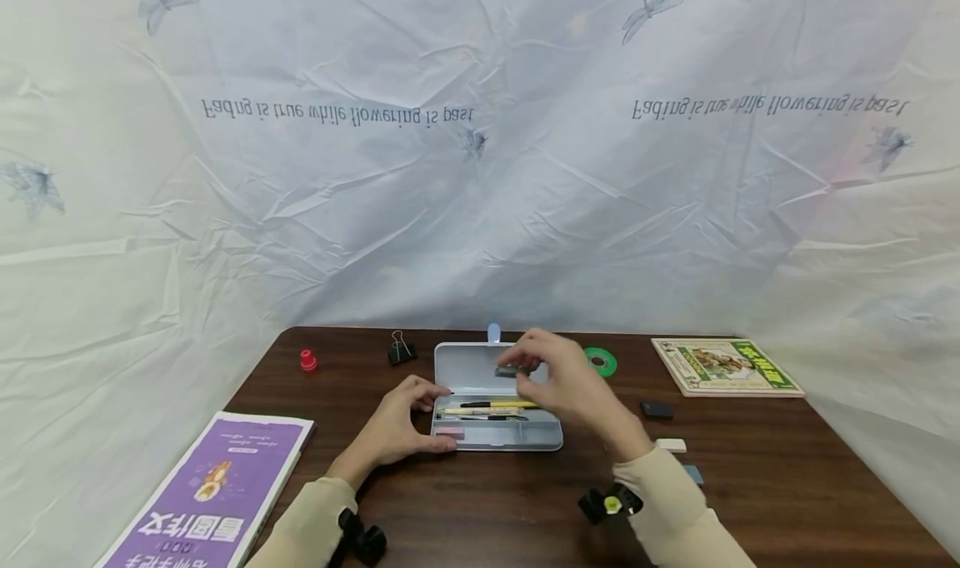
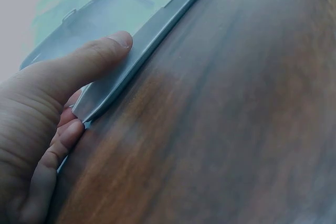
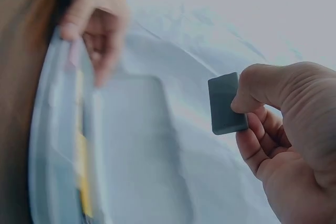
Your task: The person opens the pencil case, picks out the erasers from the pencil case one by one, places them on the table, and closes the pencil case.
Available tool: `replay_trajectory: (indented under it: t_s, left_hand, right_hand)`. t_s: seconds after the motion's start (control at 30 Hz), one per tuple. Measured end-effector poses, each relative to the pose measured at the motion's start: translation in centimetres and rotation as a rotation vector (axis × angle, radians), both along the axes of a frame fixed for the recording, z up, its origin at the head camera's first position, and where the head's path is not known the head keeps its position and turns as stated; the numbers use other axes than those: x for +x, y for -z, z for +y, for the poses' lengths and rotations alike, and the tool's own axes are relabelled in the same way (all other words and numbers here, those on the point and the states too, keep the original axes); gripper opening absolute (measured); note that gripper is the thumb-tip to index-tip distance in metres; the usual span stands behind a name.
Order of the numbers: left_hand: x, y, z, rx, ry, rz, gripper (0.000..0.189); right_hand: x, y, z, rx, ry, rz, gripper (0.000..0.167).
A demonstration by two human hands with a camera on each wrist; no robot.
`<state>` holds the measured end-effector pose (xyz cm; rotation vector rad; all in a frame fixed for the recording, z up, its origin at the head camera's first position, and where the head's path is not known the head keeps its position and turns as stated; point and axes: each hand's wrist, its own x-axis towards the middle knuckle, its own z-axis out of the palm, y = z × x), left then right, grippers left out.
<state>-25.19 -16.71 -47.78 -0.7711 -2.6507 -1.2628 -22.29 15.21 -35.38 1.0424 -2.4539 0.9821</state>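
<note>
A pale grey-blue plastic pencil case (image 1: 542, 438) lies open on the table, its lid tipped back toward the curtain. Inside are a yellow-and-black pencil (image 1: 517, 404), other slim pens and a pink eraser (image 1: 450, 431) at the left end. My left hand (image 1: 397, 422) grips the case's left end, thumb on the near side (image 2: 105, 59) and fingers around the corner. Above the lid, my right hand (image 1: 562, 376) pinches a dark grey rectangular eraser (image 3: 224, 103) between thumb and fingers, apart from the case.
On the right lie a black block (image 1: 657, 410), a white eraser (image 1: 671, 445), a blue piece (image 1: 693, 474) and an illustrated book (image 1: 727, 366). Green tape (image 1: 611, 361) sits behind my right hand. Leftward are a purple book (image 1: 217, 476), a binder clip (image 1: 402, 353) and a red cap (image 1: 307, 360).
</note>
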Motion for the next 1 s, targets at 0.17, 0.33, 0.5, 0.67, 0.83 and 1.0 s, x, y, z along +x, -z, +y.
replay_trajectory:
  t_s: [0.17, 0.33, 0.5, 0.67, 0.83, 1.0]
  left_hand:
    - [0.0, 0.1, 0.0, -0.001, 0.003, -0.001, 0.078]
    - [0.0, 0.1, 0.0, 0.000, 0.012, 0.007, 0.076]
    - [0.0, 0.1, -0.1, 0.008, 0.013, 0.014, 0.076]
    - [0.1, 0.1, -0.2, 0.003, 0.008, 0.018, 0.077]
    - [0.2, 0.0, -0.2, 0.000, 0.004, 0.014, 0.077]
    - [0.1, 0.0, 0.0, -0.003, 0.007, 0.011, 0.077]
  right_hand:
    - [0.8, -1.3, 3.3, -0.023, 0.076, 0.033, 0.037]
    - [1.6, -1.6, 6.3, -0.011, 0.134, 0.087, 0.041]
    - [2.4, -1.2, 8.9, 0.001, 0.165, 0.126, 0.047]
    - [3.1, -0.7, 10.9, 0.011, 0.180, 0.136, 0.051]
    - [3.9, 0.4, 12.8, 0.041, 0.186, 0.127, 0.054]
    - [5.0, 2.6, 14.0, 0.042, 0.179, 0.057, 0.054]
